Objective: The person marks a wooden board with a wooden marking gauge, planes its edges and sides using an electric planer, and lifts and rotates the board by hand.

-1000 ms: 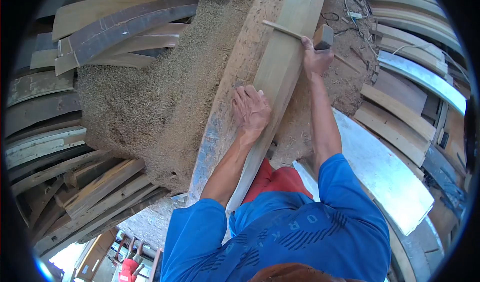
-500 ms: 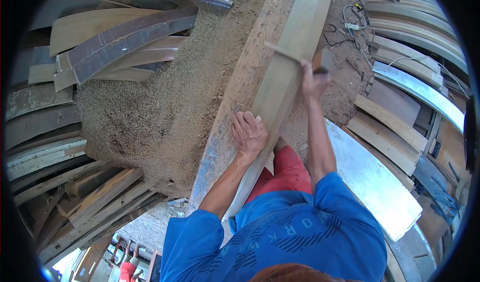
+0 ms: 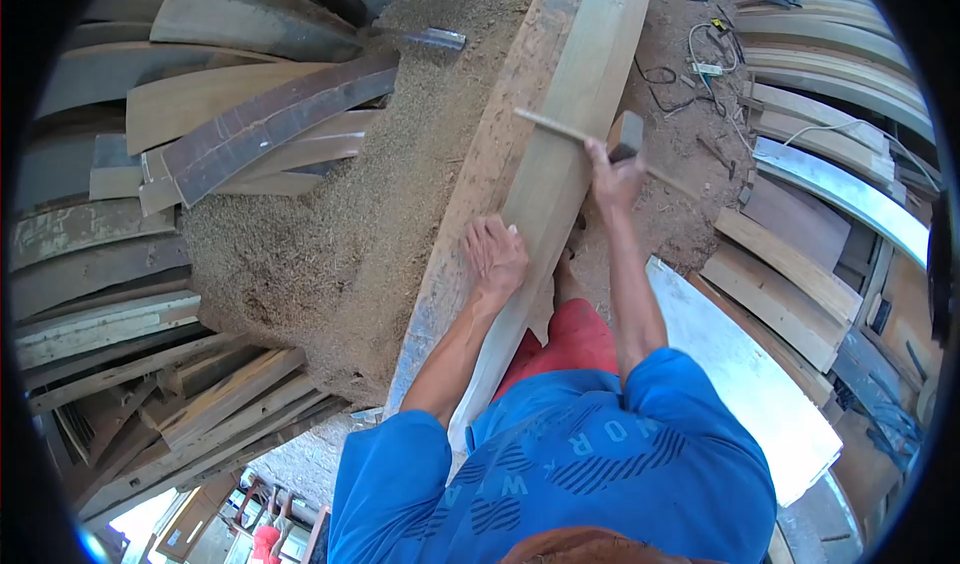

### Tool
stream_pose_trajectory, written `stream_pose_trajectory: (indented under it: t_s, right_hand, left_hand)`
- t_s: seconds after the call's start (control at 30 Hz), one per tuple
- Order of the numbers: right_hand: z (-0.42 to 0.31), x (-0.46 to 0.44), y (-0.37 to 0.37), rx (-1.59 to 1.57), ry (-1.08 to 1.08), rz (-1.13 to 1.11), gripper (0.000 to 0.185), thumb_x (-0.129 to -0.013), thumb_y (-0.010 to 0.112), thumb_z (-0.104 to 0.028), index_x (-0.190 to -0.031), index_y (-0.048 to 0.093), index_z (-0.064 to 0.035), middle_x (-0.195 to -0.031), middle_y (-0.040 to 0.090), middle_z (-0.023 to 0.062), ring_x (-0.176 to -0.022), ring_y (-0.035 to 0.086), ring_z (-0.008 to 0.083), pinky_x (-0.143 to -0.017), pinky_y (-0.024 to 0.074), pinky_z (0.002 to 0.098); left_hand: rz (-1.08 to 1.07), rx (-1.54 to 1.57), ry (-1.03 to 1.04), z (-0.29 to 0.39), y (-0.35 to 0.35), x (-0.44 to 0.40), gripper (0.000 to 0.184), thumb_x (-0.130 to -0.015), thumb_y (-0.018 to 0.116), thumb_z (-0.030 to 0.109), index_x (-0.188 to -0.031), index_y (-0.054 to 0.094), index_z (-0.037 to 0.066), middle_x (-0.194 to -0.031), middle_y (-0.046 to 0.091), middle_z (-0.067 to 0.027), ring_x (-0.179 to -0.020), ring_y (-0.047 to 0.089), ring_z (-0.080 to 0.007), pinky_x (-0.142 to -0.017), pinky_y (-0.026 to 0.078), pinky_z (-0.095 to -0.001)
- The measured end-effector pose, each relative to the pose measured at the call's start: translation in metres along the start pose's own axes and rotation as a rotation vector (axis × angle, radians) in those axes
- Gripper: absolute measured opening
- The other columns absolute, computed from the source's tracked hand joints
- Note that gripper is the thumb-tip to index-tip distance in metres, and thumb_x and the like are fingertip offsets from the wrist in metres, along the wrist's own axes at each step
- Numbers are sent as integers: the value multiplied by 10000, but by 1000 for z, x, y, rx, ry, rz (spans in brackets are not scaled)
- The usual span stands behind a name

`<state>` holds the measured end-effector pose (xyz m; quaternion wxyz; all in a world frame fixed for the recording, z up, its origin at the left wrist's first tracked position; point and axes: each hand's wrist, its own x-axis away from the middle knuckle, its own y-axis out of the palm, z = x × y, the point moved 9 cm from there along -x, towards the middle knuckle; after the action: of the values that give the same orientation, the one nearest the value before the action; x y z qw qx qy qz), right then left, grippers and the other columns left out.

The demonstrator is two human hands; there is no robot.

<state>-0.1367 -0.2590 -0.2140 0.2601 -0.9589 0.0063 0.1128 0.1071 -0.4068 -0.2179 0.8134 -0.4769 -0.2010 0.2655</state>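
A long pale wooden plank (image 3: 570, 104) lies lengthwise on a worn bench board (image 3: 500, 129). My right hand (image 3: 614, 176) is closed around a marking gauge (image 3: 628, 136), a wooden block with a thin stick. The stick crosses the plank's top, and the block sits beside its right edge. My left hand (image 3: 494, 256) rests with its fingers bent but apart, on the plank's left edge and the bench board, nearer my body. Nothing shows in it.
Sawdust (image 3: 300, 254) is heaped left of the bench. Curved boards (image 3: 270, 124) are stacked at the left, more boards (image 3: 790, 244) at the right. A white panel (image 3: 745, 384) lies right of my legs. Cables (image 3: 708, 69) lie at the upper right. Another person (image 3: 266, 542) appears at the lower left.
My right hand and the gauge have come down along the plank toward my body. My left hand has shifted slightly toward me. The camera view has also shifted a little.
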Motion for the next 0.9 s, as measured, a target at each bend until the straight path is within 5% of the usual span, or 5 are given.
stream_pose_trajectory:
  t_s: [0.43,0.53,0.7,0.8,0.9]
  right_hand:
    - [15,-153,40,126,-151,202,569,-723,934,-454,-937,677,7,-730,684,111,-637,637,275,-601,508,430]
    - [24,-144,44,86,98,-97,732,-740,907,-398,-1280,610,-3,-996,710,207,-915,699,422,-802,554,493]
    - [1,-85,24,68,-53,3,688,-803,862,-284,-1348,573,22,-1054,696,227,-979,692,419,-894,542,486]
    - [-20,-123,33,-117,-61,16,667,-824,848,-265,-1355,571,28,-1064,694,242,-1003,692,418,-903,538,485]
    - [31,-210,68,106,-105,125,413,-820,875,-278,-1046,703,22,-818,715,115,-758,691,268,-675,534,401]
  left_hand:
    - [-32,-22,-59,27,15,-63,222,-938,586,195,-1006,472,16,-1017,512,-228,-995,542,-423,-842,445,-549]
    - [-59,-31,-50,33,17,-79,225,-941,587,201,-1015,477,18,-1030,514,-224,-1007,542,-414,-848,444,-549]
    - [12,-9,2,74,31,-160,230,-946,591,202,-1019,471,20,-1052,510,-225,-1002,542,-411,-839,441,-551]
    - [22,9,-29,93,37,-197,236,-946,594,206,-1020,469,21,-1059,509,-223,-999,543,-409,-840,443,-544]
    - [9,2,-44,97,43,-207,243,-941,596,206,-1018,469,15,-1042,515,-231,-986,546,-421,-836,444,-545]
